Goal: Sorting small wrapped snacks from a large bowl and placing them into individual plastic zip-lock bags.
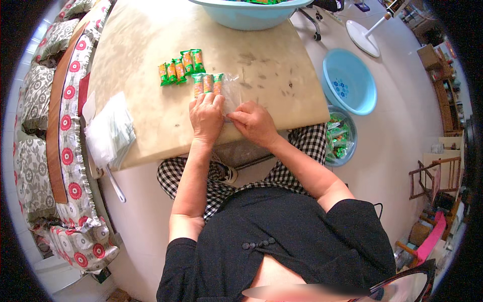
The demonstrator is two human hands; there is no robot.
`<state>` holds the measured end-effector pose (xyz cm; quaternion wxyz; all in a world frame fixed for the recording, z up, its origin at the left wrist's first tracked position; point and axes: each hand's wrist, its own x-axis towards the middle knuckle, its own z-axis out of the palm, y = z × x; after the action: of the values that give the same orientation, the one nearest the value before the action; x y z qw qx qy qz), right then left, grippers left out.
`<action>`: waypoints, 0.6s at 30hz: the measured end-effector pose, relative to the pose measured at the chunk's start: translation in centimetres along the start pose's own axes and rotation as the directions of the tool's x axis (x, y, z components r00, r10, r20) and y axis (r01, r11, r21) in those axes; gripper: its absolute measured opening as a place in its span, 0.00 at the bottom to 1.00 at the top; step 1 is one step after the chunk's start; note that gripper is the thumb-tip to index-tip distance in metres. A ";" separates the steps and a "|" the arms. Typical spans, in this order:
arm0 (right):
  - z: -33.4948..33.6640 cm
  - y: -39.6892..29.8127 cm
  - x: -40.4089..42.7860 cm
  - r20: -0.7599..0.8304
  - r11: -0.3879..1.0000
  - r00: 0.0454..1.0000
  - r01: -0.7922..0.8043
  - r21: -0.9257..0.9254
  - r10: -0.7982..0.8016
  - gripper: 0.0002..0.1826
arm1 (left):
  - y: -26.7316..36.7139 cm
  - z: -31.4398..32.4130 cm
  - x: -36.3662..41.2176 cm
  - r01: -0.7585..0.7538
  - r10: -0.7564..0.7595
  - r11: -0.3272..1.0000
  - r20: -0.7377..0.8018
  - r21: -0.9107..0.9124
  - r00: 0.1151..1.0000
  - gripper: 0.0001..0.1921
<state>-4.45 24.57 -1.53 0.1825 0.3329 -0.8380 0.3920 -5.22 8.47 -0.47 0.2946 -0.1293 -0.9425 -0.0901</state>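
My left hand [207, 116] lies over the lower part of a clear plastic bag [232, 88], its fingertips at the near ends of three green-and-orange wrapped snack packets [207, 83]. Whether these packets are inside the bag or on it, I cannot tell for sure. The bag's lower right edge is pinched between thumb and fingers of my right hand [251, 120]. Just beyond, to the left, several more such packets [178, 70] lie side by side on the tabletop [132, 68]. A stack of clear plastic bags [113, 130] rests at the table's left edge.
A blue basin [253, 17] with packets stands at the table's far edge. On the floor to the right are a light-blue basin [349, 81] and a tub [354, 145] of bagged green packets. A white-handled utensil [116, 185] juts out below the bag stack. A patterned sofa [66, 124] runs along the left.
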 end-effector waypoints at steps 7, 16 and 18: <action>-0.3 -0.4 0.3 0.000 1.000 1.000 0.016 0.024 -0.016 0.08 | -0.2 0.2 0.4 -0.042 0.047 0.996 -0.071 0.078 0.996 0.03; -0.2 -0.3 -0.1 0.038 0.999 0.998 -0.048 0.014 0.048 0.05 | -0.6 -3.7 -0.6 -0.025 0.060 0.986 0.212 -0.163 0.975 0.18; -0.4 0.0 -0.1 0.021 0.999 0.999 -0.045 0.016 0.044 0.05 | -1.6 -5.1 0.2 0.045 0.020 0.942 0.189 -0.333 0.982 0.18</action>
<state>-4.30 24.91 -1.36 0.1622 0.3197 -0.8438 0.3994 -3.13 5.68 3.64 0.1765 -0.1795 -0.9379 -0.2388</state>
